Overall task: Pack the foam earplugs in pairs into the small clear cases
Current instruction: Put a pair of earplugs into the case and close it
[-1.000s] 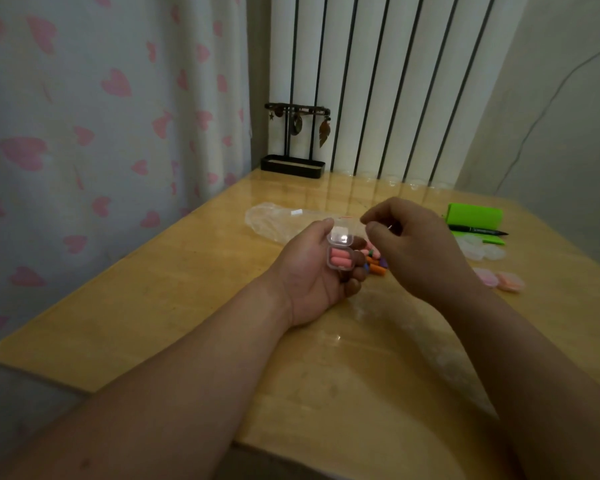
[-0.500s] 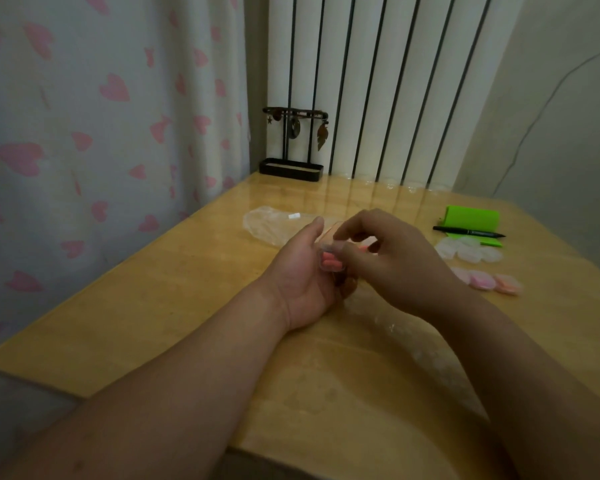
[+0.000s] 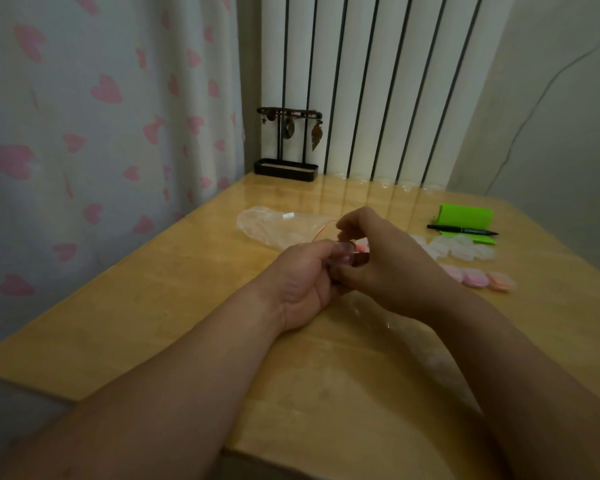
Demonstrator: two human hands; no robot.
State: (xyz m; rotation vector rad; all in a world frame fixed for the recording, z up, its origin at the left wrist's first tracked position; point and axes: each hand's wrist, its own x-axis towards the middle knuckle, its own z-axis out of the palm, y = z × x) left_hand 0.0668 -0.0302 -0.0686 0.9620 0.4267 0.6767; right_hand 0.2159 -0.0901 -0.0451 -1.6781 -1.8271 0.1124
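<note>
- above the table (image 3: pixel 187 306), the left hand (image 3: pixel 302 282) grips the small clear case (image 3: pixel 343 253).
- the right hand (image 3: pixel 388 265) pinches it too; squeeze evenly to shut it, orange cord (image 3: pixel 324 226) tucked in.

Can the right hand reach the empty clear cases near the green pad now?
Probably yes: the empty clear cases lie just past the right hand, with nothing between. But it seems to be pinching the filled case that the left hand holds.
</note>
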